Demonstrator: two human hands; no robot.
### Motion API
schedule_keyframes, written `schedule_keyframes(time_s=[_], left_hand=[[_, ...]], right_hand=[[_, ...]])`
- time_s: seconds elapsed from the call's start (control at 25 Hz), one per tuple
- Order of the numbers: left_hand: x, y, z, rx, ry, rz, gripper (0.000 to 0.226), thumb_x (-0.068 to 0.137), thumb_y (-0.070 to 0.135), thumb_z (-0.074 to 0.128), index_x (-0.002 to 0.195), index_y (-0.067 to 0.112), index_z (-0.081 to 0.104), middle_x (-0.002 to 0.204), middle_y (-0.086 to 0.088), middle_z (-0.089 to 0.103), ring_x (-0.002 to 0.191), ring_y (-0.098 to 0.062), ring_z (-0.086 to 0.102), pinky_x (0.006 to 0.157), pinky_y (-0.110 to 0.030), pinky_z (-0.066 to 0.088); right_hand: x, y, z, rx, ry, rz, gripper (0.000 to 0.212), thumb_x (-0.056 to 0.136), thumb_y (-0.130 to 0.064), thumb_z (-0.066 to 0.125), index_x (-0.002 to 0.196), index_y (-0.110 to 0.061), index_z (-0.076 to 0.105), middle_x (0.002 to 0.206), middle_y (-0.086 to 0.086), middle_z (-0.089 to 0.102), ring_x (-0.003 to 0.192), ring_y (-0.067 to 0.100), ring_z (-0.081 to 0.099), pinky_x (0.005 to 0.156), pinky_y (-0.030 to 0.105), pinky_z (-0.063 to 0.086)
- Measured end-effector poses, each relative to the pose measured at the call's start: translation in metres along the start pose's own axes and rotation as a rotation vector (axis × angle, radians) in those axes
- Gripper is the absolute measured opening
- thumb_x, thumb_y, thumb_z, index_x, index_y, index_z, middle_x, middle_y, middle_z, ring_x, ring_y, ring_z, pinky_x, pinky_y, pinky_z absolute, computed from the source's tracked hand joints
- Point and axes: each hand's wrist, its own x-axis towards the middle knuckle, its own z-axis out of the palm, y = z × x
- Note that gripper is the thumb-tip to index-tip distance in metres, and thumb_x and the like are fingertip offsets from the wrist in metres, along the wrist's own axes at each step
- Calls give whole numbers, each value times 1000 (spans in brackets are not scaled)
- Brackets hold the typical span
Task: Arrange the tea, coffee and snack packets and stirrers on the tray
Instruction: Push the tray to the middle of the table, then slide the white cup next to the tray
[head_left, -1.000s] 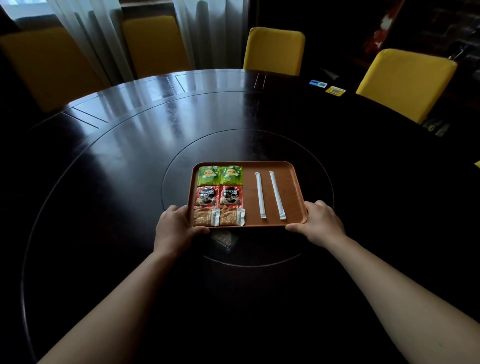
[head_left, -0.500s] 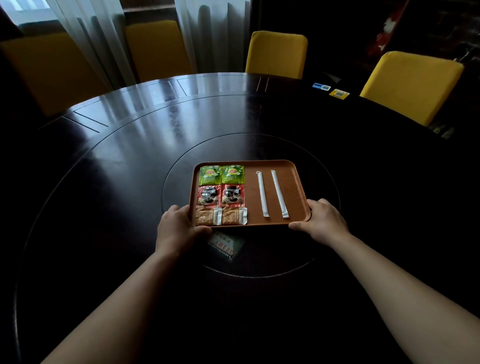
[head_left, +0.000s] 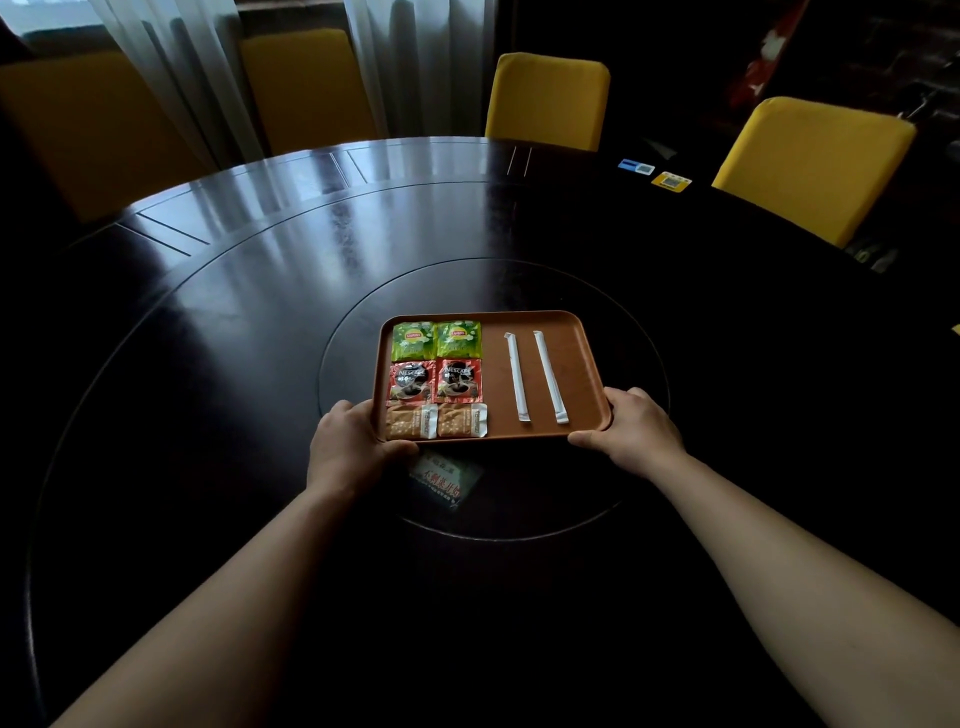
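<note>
A brown tray (head_left: 582, 364) sits on the dark round table's inner disc. On its left half lie two green tea packets (head_left: 435, 340), two red coffee packets (head_left: 435, 382) below them, and two tan snack packets (head_left: 436, 421) nearest me. Two white wrapped stirrers (head_left: 535, 383) lie side by side on its right half. My left hand (head_left: 348, 447) grips the tray's near left corner. My right hand (head_left: 631, 428) grips the near right corner.
A small printed card (head_left: 441, 480) lies on the table just under the tray's near edge. Blue and yellow cards (head_left: 655, 174) lie at the far right rim. Yellow chairs (head_left: 548, 98) ring the table, with curtains behind.
The tray with both hands on it has shifted slightly away from me and to the right, uncovering more of the printed card beneath its near edge.
</note>
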Motion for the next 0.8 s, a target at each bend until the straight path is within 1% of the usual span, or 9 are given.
schedule_keyframes(time_s=[0.12, 0.28, 0.36, 0.48, 0.52, 0.6, 0.68, 0.8], left_hand=[[-1, -2, 2, 12, -9, -8, 64, 65, 45, 90, 119, 19, 69, 95, -6, 59, 91, -25, 58, 77, -38, 50], [0, 3, -3, 61, -87, -40, 70, 71, 45, 86, 128, 16, 60, 108, -13, 60, 103, -31, 58, 86, -44, 51], [-11, 10, -6, 33, -89, -57, 73, 77, 39, 83, 137, 16, 50, 117, -16, 57, 109, -34, 57, 90, -47, 50], [-45, 17, -8, -46, -74, -49, 74, 84, 31, 75, 147, 19, 37, 126, -14, 49, 110, -33, 59, 88, -47, 50], [-60, 19, -7, -47, -71, -34, 72, 86, 30, 74, 147, 19, 37, 127, -13, 48, 109, -32, 59, 88, -46, 51], [-93, 20, -3, -25, -59, 25, 66, 86, 29, 72, 145, 18, 44, 125, -10, 50, 109, -29, 59, 87, -43, 53], [-127, 26, -2, -1, -42, 113, 57, 86, 27, 72, 139, 16, 54, 120, -6, 55, 108, -25, 59, 88, -40, 54], [-181, 42, -4, 60, -85, 224, 41, 86, 23, 73, 125, 14, 67, 111, -7, 62, 102, -28, 60, 87, -43, 53]], right_hand=[[-1, 0, 0, 4, -9, 8, 54, 65, -60, 80, 108, -34, 61, 102, -4, 54, 92, 19, 59, 77, 36, 53], [-5, 1, -1, -22, -53, 15, 65, 68, -62, 77, 119, -30, 53, 117, 1, 54, 106, 23, 58, 83, 40, 53], [-9, -1, -3, -47, -63, 27, 70, 69, -58, 79, 123, -24, 49, 124, 5, 53, 113, 26, 56, 88, 42, 52], [-23, -3, -7, 0, -12, 34, 79, 77, -46, 78, 139, -16, 39, 129, 11, 54, 118, 29, 55, 93, 43, 52], [-32, -2, -9, 30, 25, 28, 78, 80, -43, 76, 142, -14, 38, 127, 11, 56, 116, 29, 57, 92, 42, 52], [-54, 1, -13, 89, 86, 4, 68, 85, -40, 71, 142, -13, 43, 118, 7, 59, 108, 25, 60, 84, 36, 52], [-86, 6, -20, 125, 93, -16, 56, 87, -39, 69, 136, -16, 52, 108, -1, 59, 99, 19, 59, 77, 29, 46], [-150, 17, -33, 164, 73, -4, 43, 88, -38, 68, 125, -18, 62, 101, -6, 61, 92, 13, 59, 73, 24, 42]])
